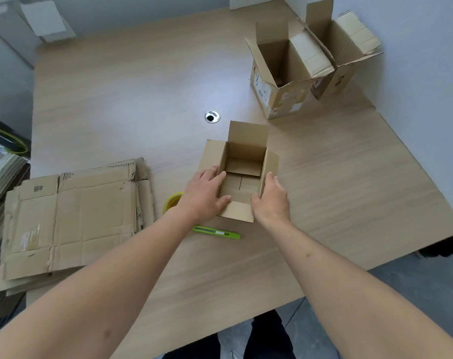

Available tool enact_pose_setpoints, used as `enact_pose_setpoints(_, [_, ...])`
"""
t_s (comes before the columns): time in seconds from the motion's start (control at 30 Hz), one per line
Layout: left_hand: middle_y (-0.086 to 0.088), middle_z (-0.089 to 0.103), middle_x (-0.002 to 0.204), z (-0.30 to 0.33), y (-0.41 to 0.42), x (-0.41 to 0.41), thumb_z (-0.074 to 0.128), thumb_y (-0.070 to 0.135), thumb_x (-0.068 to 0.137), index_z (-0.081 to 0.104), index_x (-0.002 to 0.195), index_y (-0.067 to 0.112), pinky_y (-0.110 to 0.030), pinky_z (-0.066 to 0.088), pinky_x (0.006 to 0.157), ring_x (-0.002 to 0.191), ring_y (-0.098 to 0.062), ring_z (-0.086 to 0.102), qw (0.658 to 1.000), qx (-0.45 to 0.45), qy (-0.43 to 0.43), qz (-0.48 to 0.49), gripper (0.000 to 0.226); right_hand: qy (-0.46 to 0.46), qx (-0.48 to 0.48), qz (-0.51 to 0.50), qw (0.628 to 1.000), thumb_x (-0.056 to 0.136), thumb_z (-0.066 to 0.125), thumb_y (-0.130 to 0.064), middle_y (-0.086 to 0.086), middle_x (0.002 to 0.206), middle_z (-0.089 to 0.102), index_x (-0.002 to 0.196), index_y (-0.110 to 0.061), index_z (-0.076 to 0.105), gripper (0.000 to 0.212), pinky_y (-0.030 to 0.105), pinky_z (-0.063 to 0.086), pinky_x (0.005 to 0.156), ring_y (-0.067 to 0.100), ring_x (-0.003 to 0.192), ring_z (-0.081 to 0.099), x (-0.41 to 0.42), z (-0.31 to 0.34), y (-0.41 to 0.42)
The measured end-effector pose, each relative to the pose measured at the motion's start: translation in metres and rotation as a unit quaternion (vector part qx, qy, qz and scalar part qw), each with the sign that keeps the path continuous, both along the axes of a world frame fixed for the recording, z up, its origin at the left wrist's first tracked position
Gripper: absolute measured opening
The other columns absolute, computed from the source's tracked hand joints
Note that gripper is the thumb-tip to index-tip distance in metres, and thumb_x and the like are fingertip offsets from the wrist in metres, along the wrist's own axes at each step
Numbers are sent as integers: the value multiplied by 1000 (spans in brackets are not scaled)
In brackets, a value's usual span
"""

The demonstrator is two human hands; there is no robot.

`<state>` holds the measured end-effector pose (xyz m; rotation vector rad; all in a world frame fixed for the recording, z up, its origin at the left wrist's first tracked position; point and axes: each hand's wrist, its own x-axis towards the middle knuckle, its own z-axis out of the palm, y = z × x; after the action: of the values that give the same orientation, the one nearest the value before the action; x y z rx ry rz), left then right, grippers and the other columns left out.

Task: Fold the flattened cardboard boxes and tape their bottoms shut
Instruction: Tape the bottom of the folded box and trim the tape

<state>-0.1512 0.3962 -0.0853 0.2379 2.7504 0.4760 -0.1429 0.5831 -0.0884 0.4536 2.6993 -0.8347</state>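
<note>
We hold the small box [242,174] between our hands: left hand [203,196] and right hand [272,200] curl over its near walls. Our left wrist half hides the tape [171,202]; a cutter [216,232] lies just below.

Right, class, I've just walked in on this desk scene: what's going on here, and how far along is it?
A person is assembling cardboard boxes at a wooden table. Both hands hold a small open-topped box: the left hand grips its left wall, the right hand its right. Two taller erected boxes stand at the far right. A stack of flattened boxes waits on the left. A yellow tape roll and a green cutter lie near the hands.
</note>
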Motion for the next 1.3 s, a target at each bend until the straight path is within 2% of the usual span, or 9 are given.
enact_pose_setpoints(0.1, [0, 14, 174, 9, 5, 1, 48, 58, 103, 30, 163, 24, -44, 14, 127, 160, -27, 8, 1000, -7, 2, -27, 71, 39, -11, -26, 999, 96, 55, -13, 9, 153, 46, 155, -15, 37, 62, 33, 41, 105, 30, 134, 49, 10, 13, 9])
enact_pose_setpoints(0.2, [-2, 9, 174, 24, 20, -1, 44, 57, 105, 27, 164, 24, -44, 7, 128, 161, -25, 2, 999, 3, 4, -53, 70, 60, -12, -42, 997, 96, 54, -11, 8, 145, 53, 154, -16, 41, 59, 34, 42, 102, 31, 128, 52, 17, 30, 26])
enact_pose_setpoints(0.3, [-7, 5, 175, 45, 46, -4, 44, 56, 105, 25, 165, 23, -42, 4, 129, 161, -24, 0, 997, 5, 11, -72, 71, 62, -10, -53, 997, 97, 54, -12, 9, 150, 50, 154, -17, 41, 58, 33, 41, 106, 30, 132, 50, 19, 49, 55])
enact_pose_setpoints(0.43, [-7, 4, 175, 69, 93, -9, 46, 56, 104, 24, 165, 22, -38, 2, 129, 161, -22, -3, 996, 8, 25, -85, 73, 74, 10, -50, 996, 98, 54, -12, 9, 144, 53, 152, -18, 44, 55, 35, 43, 104, 30, 127, 54, 15, 71, 115])
enact_pose_setpoints(0.8, [-11, 0, 175, 100, 258, -22, 54, 57, 101, 23, 165, 19, -44, 12, 130, 161, -27, -5, 999, 5, 39, -36, 81, 96, 13, 26, 995, 99, 56, -15, 6, 147, 52, 153, -22, 43, 55, 36, 45, 103, 29, 128, 54, -19, 106, 292])
enact_pose_setpoints(1.03, [-8, -6, 174, 99, 311, -53, 54, 41, 102, 19, 166, 25, -45, 12, 128, 159, -35, -15, 999, -10, -7, -32, 75, 88, 6, 58, 994, 101, 54, -16, 5, 154, 46, 156, -22, 40, 57, 37, 43, 107, 27, 133, 51, -61, 97, 351])
enact_pose_setpoints(1.3, [-11, -9, 174, 61, 337, -120, 56, 41, 100, 19, 166, 29, -45, 10, 128, 158, -39, -19, 997, -30, -29, -70, 76, 62, 9, 83, 995, 103, 54, -17, 4, 157, 42, 156, -23, 39, 56, 35, 37, 112, 24, 139, 46, -136, 60, 383])
